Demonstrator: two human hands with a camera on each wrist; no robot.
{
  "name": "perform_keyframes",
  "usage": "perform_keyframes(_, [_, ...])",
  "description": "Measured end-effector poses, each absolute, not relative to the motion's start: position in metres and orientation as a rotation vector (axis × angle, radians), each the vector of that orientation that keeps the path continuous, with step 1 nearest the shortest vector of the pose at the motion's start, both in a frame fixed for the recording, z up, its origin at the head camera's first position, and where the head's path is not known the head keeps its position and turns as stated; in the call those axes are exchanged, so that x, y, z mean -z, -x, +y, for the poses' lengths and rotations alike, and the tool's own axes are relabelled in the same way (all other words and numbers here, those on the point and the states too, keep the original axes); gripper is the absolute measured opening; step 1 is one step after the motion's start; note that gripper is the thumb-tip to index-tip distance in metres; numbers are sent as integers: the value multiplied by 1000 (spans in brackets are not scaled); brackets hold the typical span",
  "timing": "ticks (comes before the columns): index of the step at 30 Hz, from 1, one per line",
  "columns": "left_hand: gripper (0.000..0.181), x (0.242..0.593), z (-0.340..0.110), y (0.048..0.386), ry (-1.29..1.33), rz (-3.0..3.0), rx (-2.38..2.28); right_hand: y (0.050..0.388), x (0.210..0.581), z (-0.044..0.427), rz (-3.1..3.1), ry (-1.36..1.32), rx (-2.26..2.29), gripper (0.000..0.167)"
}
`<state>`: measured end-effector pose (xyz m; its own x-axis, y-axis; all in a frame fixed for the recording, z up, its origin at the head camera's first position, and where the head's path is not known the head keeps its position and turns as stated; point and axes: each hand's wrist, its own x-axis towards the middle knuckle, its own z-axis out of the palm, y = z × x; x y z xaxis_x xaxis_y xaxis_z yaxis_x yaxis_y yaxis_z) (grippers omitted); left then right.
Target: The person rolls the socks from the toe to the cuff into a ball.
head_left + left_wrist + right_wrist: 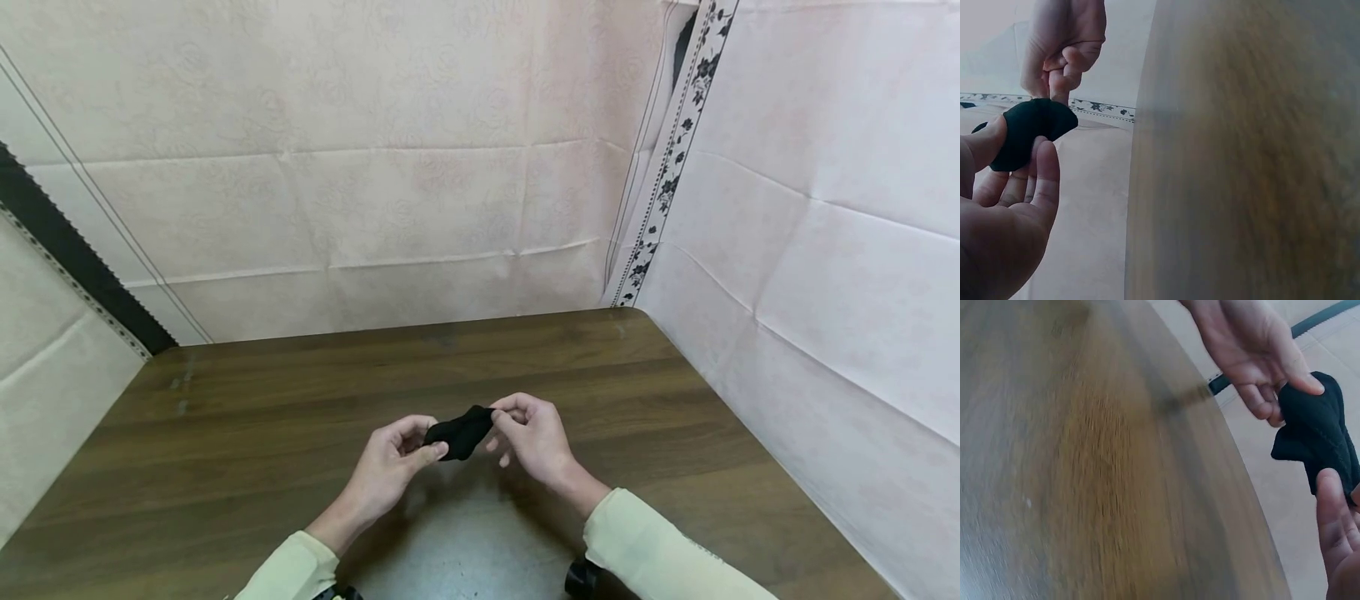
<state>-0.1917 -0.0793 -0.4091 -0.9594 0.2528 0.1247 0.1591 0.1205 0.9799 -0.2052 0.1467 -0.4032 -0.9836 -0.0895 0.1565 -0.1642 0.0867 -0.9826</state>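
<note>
A small black sock, folded over on itself, is held up above the wooden table between both hands. My left hand pinches its left end, thumb on the near side and fingers behind. At the opposite end, the thumb and index finger of my right hand pinch the edge, while the other fingers hang loosely below. In the right wrist view a seam runs along the sock, and one corner sticks out to the side. The left wrist view shows the sock bent between the two hands.
The brown wooden table spans the space below the hands, with a shiny patch at its near side. Pale patterned cloth sheets hang behind it and along both sides, close to its edges.
</note>
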Motion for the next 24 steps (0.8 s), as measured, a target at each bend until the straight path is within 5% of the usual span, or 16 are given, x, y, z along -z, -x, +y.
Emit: perform_keyframes(24, [23,416,-85,197,-509,2237,-1921,205,409,142,-1920,-86,-2734,8])
